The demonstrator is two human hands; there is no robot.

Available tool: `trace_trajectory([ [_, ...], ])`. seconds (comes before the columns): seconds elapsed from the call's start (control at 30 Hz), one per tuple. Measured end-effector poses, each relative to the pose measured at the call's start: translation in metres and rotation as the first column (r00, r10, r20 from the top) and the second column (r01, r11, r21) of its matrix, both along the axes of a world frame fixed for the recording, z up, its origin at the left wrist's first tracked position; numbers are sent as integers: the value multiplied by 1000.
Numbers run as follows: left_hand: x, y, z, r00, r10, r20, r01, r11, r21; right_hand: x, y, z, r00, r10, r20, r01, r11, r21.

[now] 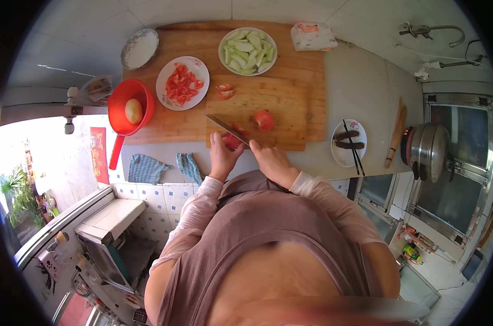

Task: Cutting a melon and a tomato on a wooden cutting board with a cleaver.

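Note:
My right hand point(273, 161) grips a kitchen knife point(226, 128), its blade slanting up to the left across a piece of tomato point(231, 140). The fingers of my left hand point(222, 157) hold that tomato piece against the smaller wooden cutting board point(287, 98). Part of the tomato is hidden by the blade and fingers. To the right of the blade sits another tomato point(264, 120). Cut tomato pieces point(225, 92) lie near the board's upper left. Chopped tomato point(181, 84) fills the middle of a white plate point(204, 81) beyond them.
A bowl point(221, 61) of pale green vegetable slices stands at the back. Leftward are a red strainer point(116, 106) holding a peeled potato point(133, 111) and two blue cloths point(146, 168). Rightward, an oval plate point(344, 158) carries black chopsticks point(354, 150) and dark eggplant-like pieces; a lidded pot point(430, 150) stands beyond.

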State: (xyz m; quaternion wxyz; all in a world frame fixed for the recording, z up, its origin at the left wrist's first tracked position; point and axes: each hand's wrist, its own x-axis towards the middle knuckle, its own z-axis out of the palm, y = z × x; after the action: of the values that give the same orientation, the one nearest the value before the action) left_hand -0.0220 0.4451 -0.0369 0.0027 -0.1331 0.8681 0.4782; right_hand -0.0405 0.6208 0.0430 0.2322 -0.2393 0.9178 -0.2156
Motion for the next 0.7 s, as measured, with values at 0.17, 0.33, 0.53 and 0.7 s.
trace_trajectory([
  [0.17,5,-6,12,996,-65,61,59,994,87,0,8,-17,994,-97,-52,91,990,-107],
  [0.33,-4,-30,11,954,-299,-3,299,954,-21,7,31,-9,963,-241,-116,207,946,-250],
  [0.53,-32,-47,25,780,-623,-53,615,780,-113,21,54,8,878,-471,-82,426,849,-313],
  [0.7,-74,-26,22,743,-669,4,645,714,-272,33,75,5,828,-557,-65,496,782,-378],
])
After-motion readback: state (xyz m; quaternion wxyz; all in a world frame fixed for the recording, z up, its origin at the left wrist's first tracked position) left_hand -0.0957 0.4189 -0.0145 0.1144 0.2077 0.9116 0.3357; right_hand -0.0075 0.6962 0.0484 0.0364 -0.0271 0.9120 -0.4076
